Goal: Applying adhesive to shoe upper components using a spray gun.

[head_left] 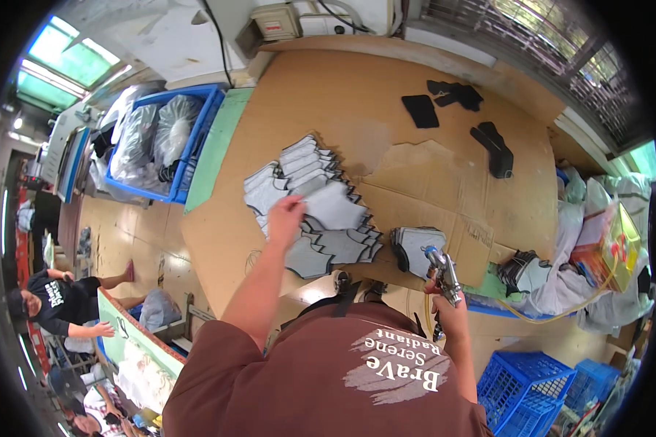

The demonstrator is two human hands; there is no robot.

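Observation:
My left hand (pixel 286 217) pinches the edge of a pale grey cut piece (pixel 337 207), slightly blurred, over a spread of overlapping grey pieces (pixel 310 162) with dark edges. More of these pieces lie fanned below and beside it, close to the table's front edge. In my right hand (pixel 444 300) is a silver spray gun (pixel 448 275) with a blue part at its front end. My fingers wrap its handle. Just left of the gun, a small stack of grey pieces (pixel 414 247) sits at the table's front edge.
Black cut pieces (pixel 420 111) lie on the far right of the cardboard-covered table (pixel 306 87). A blue crate (pixel 211 109) with plastic bags stands left. A yellow hose (pixel 561 315) runs at right, above blue crates (pixel 525 379). Another person (pixel 58 298) is at far left.

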